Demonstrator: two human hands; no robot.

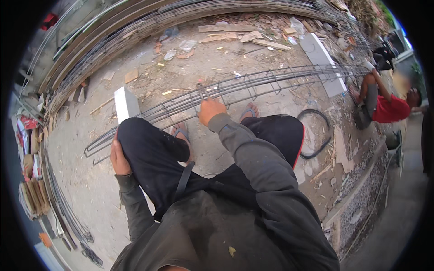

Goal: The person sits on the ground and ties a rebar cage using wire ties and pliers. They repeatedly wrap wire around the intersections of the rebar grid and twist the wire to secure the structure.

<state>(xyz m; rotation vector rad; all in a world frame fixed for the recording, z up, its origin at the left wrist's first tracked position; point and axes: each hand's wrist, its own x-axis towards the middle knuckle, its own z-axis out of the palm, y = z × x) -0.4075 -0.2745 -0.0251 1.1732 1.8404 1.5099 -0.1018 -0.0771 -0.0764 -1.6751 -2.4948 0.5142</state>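
Note:
A long cage of steel reinforcing bars [269,79] with several wire stirrups lies across in front of my knees. My right hand [211,109] is closed round the handles of metal pincers [202,92], whose head is at the bars near the middle of the cage. Whether the jaws grip a tie wire is too small to tell. My left hand [119,158] lies against the outer side of my left knee, fingers stretched out and nothing in them. The bent bar ends reach the floor area just beyond it.
A white block [127,105] stands beside my left knee and another block [323,65] under the cage's right part. A coil of black hose or cable [315,134] lies right. A person in a red shirt [389,108] crouches at the cage's far end. Wood scraps [226,31] litter the ground.

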